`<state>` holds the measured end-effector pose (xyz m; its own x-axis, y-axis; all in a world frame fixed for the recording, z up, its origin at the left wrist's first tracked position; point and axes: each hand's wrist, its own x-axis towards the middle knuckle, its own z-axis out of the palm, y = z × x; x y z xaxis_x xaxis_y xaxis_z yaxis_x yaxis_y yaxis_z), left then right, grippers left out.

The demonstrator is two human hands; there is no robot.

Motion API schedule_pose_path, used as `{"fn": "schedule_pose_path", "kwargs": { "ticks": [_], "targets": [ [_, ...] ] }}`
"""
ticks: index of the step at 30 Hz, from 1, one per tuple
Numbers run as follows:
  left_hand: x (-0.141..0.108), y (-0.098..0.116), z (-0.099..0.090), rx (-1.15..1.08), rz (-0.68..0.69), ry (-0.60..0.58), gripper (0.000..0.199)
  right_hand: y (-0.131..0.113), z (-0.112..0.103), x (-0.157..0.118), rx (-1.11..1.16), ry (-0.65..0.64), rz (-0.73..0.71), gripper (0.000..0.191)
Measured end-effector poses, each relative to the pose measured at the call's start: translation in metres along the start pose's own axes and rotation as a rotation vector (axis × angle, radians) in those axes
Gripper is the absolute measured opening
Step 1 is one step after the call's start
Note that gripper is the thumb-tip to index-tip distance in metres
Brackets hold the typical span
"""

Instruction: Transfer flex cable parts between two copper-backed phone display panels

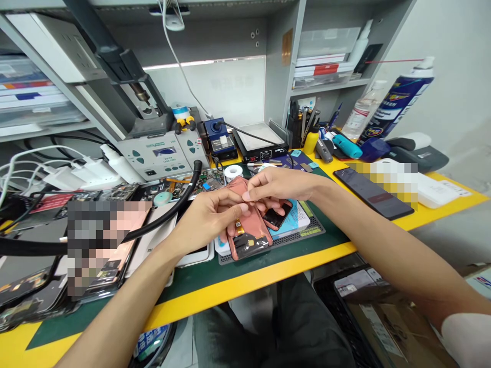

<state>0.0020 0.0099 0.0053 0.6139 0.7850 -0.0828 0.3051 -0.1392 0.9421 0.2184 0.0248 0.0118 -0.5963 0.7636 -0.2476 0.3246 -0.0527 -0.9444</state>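
Observation:
A coral-pink phone back cover (249,232) lies tilted across the bench, its inner side showing a yellow tab and black patches. My left hand (209,220) grips its left edge with thumb and fingers. My right hand (276,186) reaches over from the right, fingertips pinching the cover's upper end. Just below that hand is a small dark phone part with a coral edge (276,214), partly hidden by my fingers. Under everything sits a light blue and white card (293,222) on a grey perforated mat (268,245).
A black hot-air hose (169,225) crosses the yellow-edged bench (245,276) left of my hands. Opened phones and circuit boards (184,186) crowd the left. A soldering station (161,156) stands behind, a roll of solder wire (233,172) nearby. A dark smartphone (372,191) lies right.

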Motion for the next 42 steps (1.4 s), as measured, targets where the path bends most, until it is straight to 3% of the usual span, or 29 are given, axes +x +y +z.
{"fn": "schedule_pose_path", "kwargs": {
  "ticks": [20,42],
  "targets": [
    [0.0033,-0.0051,-0.0021,-0.030,0.010,-0.005,0.030,-0.0064,0.0026,-0.0038,0.058,0.005,0.017,0.026],
    [0.0012,-0.0030,-0.0029,-0.047,0.010,-0.013,0.028,-0.0063,0.0030,-0.0034,-0.020,0.027,0.021,0.022]
  ]
}}
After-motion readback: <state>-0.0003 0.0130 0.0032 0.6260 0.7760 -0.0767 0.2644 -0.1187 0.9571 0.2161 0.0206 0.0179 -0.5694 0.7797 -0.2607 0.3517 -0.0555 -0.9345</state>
